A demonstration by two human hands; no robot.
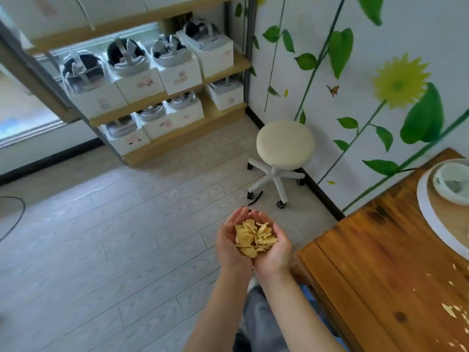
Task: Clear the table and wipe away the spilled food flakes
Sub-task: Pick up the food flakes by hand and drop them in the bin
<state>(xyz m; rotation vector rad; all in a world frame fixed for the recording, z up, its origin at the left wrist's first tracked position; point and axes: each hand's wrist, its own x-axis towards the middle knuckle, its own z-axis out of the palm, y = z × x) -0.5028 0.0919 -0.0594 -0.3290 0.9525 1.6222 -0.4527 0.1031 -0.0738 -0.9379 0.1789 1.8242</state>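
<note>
Yellow flakes heaped in cupped hands — left, right — palms up

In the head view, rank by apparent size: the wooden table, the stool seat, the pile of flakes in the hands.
1. Table, largest, though cut off by the frame edge.
2. Stool seat.
3. Flakes, smallest, cupped in the left hand and right hand, despite being nearer the camera.

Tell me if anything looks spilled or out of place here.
Yes. Pale food flakes lie scattered on the wooden table near its right edge. More flakes sit heaped in the cupped left hand and right hand, held over the floor, off the table.
</note>
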